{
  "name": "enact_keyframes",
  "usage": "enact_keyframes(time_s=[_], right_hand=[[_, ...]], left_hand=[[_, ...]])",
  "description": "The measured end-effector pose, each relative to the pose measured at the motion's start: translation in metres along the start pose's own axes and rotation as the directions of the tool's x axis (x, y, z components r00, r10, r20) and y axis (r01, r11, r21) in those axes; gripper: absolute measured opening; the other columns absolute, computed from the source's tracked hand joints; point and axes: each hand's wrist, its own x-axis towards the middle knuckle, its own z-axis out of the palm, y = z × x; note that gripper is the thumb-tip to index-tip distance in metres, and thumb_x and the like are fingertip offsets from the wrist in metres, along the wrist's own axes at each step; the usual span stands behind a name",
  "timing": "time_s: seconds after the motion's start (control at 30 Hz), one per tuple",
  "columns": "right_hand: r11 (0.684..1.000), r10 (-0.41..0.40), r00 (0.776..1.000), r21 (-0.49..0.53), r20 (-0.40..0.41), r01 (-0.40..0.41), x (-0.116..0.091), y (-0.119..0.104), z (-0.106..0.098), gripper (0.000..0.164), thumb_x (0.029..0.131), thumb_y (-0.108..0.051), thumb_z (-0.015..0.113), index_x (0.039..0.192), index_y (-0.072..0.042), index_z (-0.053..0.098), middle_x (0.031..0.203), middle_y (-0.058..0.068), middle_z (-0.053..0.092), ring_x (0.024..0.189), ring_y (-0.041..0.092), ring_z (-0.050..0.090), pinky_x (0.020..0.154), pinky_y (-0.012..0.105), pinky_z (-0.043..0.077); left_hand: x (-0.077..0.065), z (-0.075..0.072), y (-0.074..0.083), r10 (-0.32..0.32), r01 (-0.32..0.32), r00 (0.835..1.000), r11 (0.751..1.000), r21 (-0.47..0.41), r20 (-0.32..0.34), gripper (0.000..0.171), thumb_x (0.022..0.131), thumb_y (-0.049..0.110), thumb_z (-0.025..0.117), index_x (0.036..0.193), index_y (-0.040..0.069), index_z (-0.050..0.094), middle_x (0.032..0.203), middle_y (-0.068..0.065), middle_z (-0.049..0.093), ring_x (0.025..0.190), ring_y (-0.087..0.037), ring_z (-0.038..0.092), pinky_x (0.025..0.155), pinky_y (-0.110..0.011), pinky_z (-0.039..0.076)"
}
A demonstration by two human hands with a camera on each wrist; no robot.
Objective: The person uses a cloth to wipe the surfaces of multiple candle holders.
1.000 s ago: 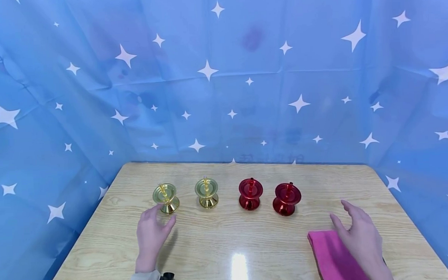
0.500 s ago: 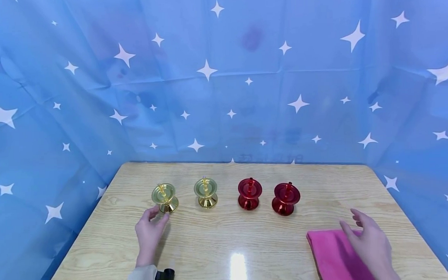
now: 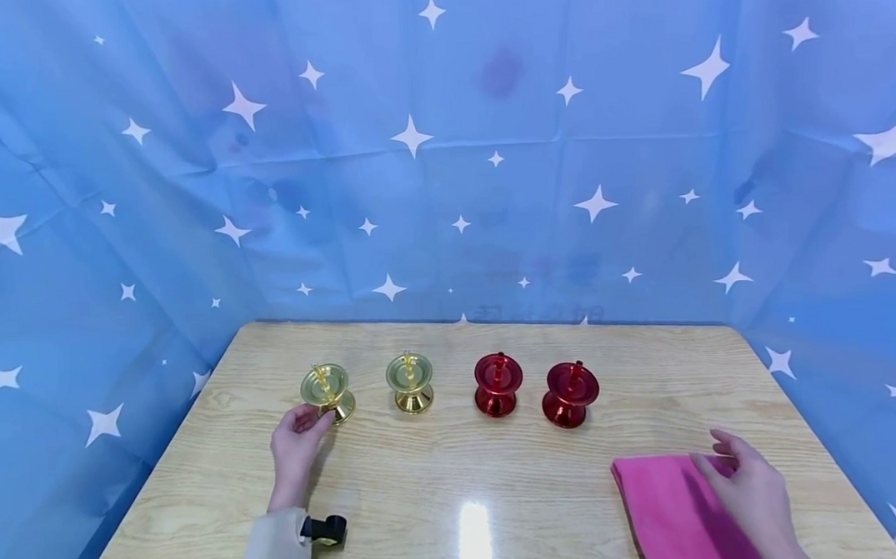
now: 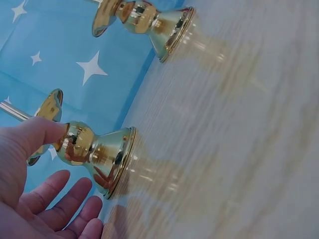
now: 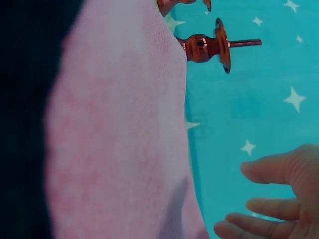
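Note:
My left hand (image 3: pixel 294 453) is at the leftmost gold candle holder (image 3: pixel 327 385), a footed metal stand with a shallow dish and a thin central spike. In the left wrist view, the thumb lies across the neck of this gold candle holder (image 4: pixel 107 154), under its dish. The other fingers are spread loosely beside the base, with a gap showing. A second gold candle holder (image 3: pixel 412 379) stands to the right. My right hand (image 3: pixel 753 491) hovers with loosely bent fingers over a folded pink cloth (image 3: pixel 653 512), holding nothing.
Two red candle holders (image 3: pixel 497 377) (image 3: pixel 570 389) stand right of the gold ones, in a rough row. The wooden table (image 3: pixel 397 498) ends at a blue star-printed curtain (image 3: pixel 491 244) at the back and sides.
My left hand has shifted its thumb and fingers closer around the gold candle holder. My right hand has drawn slightly right and toward me. The candle holders stay where they were.

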Motion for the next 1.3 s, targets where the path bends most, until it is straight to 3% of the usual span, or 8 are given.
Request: enact_keyframes(time_s=[0.17, 0.3, 0.5, 0.63, 0.83, 1.03, 1.17, 1.3], right_hand=[[1.000, 0.003, 1.000, -0.008, 0.007, -0.003, -0.001, 0.005, -0.002, 0.042, 0.078, -0.009, 0.072, 0.112, 0.011, 0.056, 0.091, 0.029, 0.064, 0.079, 0.043, 0.062, 0.063, 0.038, 0.045], [1.000, 0.018, 1.000, -0.012, 0.007, -0.018, -0.001, 0.006, -0.004, 0.041, 0.078, -0.010, 0.072, 0.110, 0.011, 0.058, 0.089, 0.027, 0.065, 0.075, 0.039, 0.063, 0.056, 0.024, 0.042], [0.999, 0.042, 0.999, -0.009, 0.012, -0.042, -0.002, 0.009, -0.005, 0.040, 0.080, -0.012, 0.071, 0.110, 0.010, 0.058, 0.092, 0.028, 0.065, 0.071, 0.026, 0.064, 0.058, 0.023, 0.042], [0.999, 0.035, 0.999, -0.005, -0.004, -0.035, -0.003, 0.014, -0.006, 0.040, 0.078, -0.012, 0.072, 0.110, 0.010, 0.059, 0.091, 0.027, 0.066, 0.065, 0.000, 0.056, 0.058, 0.020, 0.038], [1.000, 0.003, 1.000, -0.018, -0.018, -0.004, -0.002, 0.018, -0.007, 0.040, 0.077, -0.010, 0.073, 0.108, 0.011, 0.059, 0.089, 0.026, 0.066, 0.063, 0.007, 0.060, 0.058, 0.024, 0.040], [1.000, -0.012, 0.999, -0.002, -0.037, 0.011, -0.002, 0.020, -0.007, 0.039, 0.074, -0.008, 0.074, 0.106, 0.011, 0.060, 0.086, 0.026, 0.066, 0.065, -0.017, 0.041, 0.056, 0.013, 0.034], [1.000, -0.009, 0.999, -0.010, -0.035, 0.009, -0.002, 0.021, -0.007, 0.039, 0.074, -0.008, 0.074, 0.106, 0.011, 0.060, 0.087, 0.027, 0.066, 0.062, -0.008, 0.050, 0.055, 0.017, 0.037], [1.000, 0.004, 1.000, -0.024, -0.025, -0.005, -0.003, 0.021, -0.006, 0.040, 0.075, -0.007, 0.073, 0.107, 0.013, 0.059, 0.090, 0.030, 0.064, 0.069, 0.027, 0.064, 0.062, 0.038, 0.045]], left_hand=[[0.004, 0.002, 0.001, -0.029, 0.029, 0.999, 0.999, -0.018, 0.026, 0.039, 0.080, 0.007, 0.071, 0.113, -0.007, 0.055, 0.114, -0.025, 0.058, 0.093, -0.016, 0.053, 0.072, -0.007, 0.040], [0.001, 0.000, 0.002, -0.023, 0.023, 1.000, 0.999, 0.038, -0.010, 0.039, 0.078, 0.011, 0.074, 0.109, -0.006, 0.057, 0.106, -0.021, 0.060, 0.085, -0.012, 0.054, 0.067, -0.009, 0.041], [-0.009, -0.003, 0.007, 0.039, -0.032, 0.998, 0.990, 0.139, -0.045, 0.034, 0.077, 0.012, 0.075, 0.101, -0.006, 0.061, 0.099, -0.020, 0.063, 0.076, -0.008, 0.053, 0.065, -0.011, 0.041], [-0.012, -0.001, 0.009, 0.054, -0.051, 0.998, 0.994, 0.100, -0.025, 0.031, 0.078, 0.009, 0.074, 0.100, -0.007, 0.061, 0.098, -0.022, 0.064, 0.074, -0.006, 0.053, 0.065, -0.010, 0.042], [-0.016, 0.002, 0.007, 0.077, -0.076, 0.997, 0.996, 0.034, -0.023, 0.028, 0.077, 0.007, 0.075, 0.095, -0.009, 0.061, 0.093, -0.021, 0.064, 0.069, 0.000, 0.053, 0.064, -0.009, 0.044], [-0.019, 0.006, 0.007, 0.083, -0.083, 0.997, 0.996, -0.014, 0.004, 0.024, 0.076, 0.003, 0.075, 0.093, -0.008, 0.062, 0.086, -0.014, 0.065, 0.069, 0.000, 0.055, 0.064, -0.011, 0.046], [-0.021, 0.009, 0.009, 0.089, -0.088, 0.996, 0.996, -0.027, 0.022, 0.023, 0.075, -0.001, 0.074, 0.093, -0.009, 0.062, 0.085, -0.014, 0.066, 0.068, 0.001, 0.055, 0.065, -0.011, 0.047], [-0.024, 0.012, 0.011, 0.111, -0.110, 0.993, 0.993, -0.046, 0.031, 0.023, 0.075, -0.003, 0.073, 0.093, -0.010, 0.062, 0.088, -0.019, 0.066, 0.068, 0.002, 0.056, 0.066, -0.010, 0.047]])
